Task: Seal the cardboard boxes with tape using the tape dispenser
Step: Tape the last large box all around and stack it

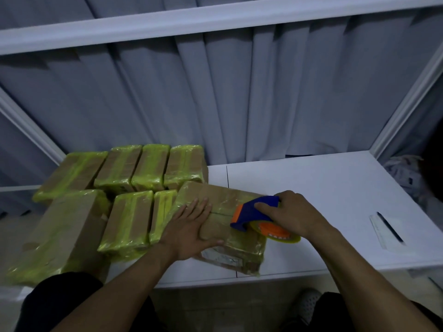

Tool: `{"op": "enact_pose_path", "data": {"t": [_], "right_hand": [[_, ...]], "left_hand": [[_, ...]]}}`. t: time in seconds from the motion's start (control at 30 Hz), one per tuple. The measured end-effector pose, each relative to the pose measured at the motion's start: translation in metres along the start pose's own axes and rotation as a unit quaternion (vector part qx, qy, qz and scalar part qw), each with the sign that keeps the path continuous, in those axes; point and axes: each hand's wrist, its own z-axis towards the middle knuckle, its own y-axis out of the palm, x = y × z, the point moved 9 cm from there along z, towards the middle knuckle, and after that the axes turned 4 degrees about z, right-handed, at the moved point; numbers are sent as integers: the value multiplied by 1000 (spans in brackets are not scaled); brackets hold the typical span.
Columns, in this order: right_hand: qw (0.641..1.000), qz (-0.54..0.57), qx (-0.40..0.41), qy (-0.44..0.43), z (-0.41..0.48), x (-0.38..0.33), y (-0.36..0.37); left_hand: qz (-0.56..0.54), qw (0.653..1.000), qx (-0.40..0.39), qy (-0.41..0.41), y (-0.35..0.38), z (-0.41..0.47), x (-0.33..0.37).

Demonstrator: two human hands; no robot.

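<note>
Cardboard box (223, 207) on white tabletop (323, 200), left hand (191, 226) spread flat on its top, right hand (296, 215) gripping blue-orange tape dispenser (254, 213) at box's right edge, taped boxes (134, 188) stacked left.

Grey curtain (215, 97) hanging in folds across upper frame, behind white frame (191, 19). White table (323, 207) filling right centre. Light staying dim. Tiled floor (215, 305) showing at bottom centre.
</note>
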Motion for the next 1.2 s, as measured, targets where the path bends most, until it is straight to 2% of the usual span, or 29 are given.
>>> {"op": "enact_pose_path", "data": {"t": [0.17,0.27,0.43,0.6,0.8,1.1,1.2], "right_hand": [[1000,-1,-2,3,2,5,0],[1000,3,5,7,0,10,2],[999,30,15,10,-8,12,-2],[998,65,6,13,-20,13,-13],[992,118,35,32,-38,36,-52],[996,77,24,40,-32,49,-37],[996,77,18,43,-31,51,-35]], "left_hand": [[-38,998,5,50,-6,2,41],[-77,996,3,40,-3,11,64],[-23,999,26,19,4,11,65],[-17,999,20,20,4,10,65],[-11,1000,13,15,4,10,66],[-7,1000,0,9,-5,8,75],[-39,999,-2,29,-9,11,96]]}}
